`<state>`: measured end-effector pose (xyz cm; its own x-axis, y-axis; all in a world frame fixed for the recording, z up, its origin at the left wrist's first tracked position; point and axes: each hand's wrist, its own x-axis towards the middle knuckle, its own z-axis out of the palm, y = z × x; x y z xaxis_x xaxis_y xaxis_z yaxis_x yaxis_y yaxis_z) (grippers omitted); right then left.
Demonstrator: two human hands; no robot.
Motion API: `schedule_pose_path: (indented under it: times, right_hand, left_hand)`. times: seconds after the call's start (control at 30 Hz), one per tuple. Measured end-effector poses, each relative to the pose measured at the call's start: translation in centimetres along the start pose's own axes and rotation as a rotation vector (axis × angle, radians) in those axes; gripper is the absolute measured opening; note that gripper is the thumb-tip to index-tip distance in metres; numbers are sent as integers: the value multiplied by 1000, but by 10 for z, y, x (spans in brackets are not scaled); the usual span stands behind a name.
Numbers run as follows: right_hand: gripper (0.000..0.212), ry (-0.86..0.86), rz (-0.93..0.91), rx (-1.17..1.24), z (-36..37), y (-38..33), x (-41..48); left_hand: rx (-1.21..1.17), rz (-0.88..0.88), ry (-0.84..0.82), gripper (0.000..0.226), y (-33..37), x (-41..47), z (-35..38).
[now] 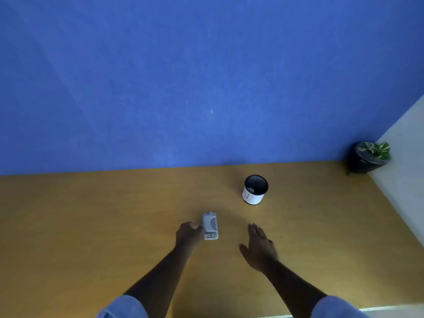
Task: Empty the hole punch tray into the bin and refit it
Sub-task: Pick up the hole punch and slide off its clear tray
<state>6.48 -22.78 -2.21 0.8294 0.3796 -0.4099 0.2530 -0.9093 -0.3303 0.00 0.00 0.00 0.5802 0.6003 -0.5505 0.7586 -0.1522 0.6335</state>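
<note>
A small grey hole punch lies on the wooden desk, its long side pointing away from me. My left hand rests against the punch's left side, fingers curled at its edge; a firm grip cannot be confirmed. My right hand hovers flat and open to the right of the punch, holding nothing. The bin is a small white cylinder with a dark inside, standing upright behind and to the right of the punch. The punch's tray is not separately visible.
A blue wall rises behind the desk. A dark pot with a green plant stands in the far right corner beside a white side panel. The desk's near edge runs along the bottom right.
</note>
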Motion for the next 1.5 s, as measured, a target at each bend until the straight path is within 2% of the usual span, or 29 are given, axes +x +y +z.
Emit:
schedule_pose_path:
  times: [0.13,0.23,0.47,0.8,0.9,1.03,1.13,1.2,1.3,1.4,1.5]
  right_hand:
    - [91,-100,53,29,2,4,4]
    - [93,-162,12,-46,11,5,3]
    - [95,-169,-15,-59,12,10,1]
    - [95,-171,-31,2,13,15,1]
    - [93,-171,-14,50,11,13,2]
    - [72,-142,83,332,-3,1,4]
    - [52,-115,186,824,-21,-19,-1]
    - [54,-212,293,1237,-30,-32,-7]
    - [67,-396,238,1694,-42,-39,-22]
    - [70,-567,117,1909,-49,-45,-36]
    - [60,-597,85,1946,-50,-49,-45]
  left_hand:
    - [-89,-48,10,27,6,5,3]
    - [-125,-63,33,24,15,10,7]
    - [-121,-67,-10,18,20,28,19]
    - [-263,-120,-74,7,23,21,21]
    - [-274,-87,-96,19,26,9,20]
    - [-358,-39,-151,11,35,-14,13]
    - [-387,13,-194,11,44,-40,6]
    - [-405,50,-216,10,50,-59,2]
    - [-422,103,-260,12,56,-86,-2]
    - [-411,148,-298,17,61,-108,-5]
    - [-384,169,-297,23,64,-124,-6]
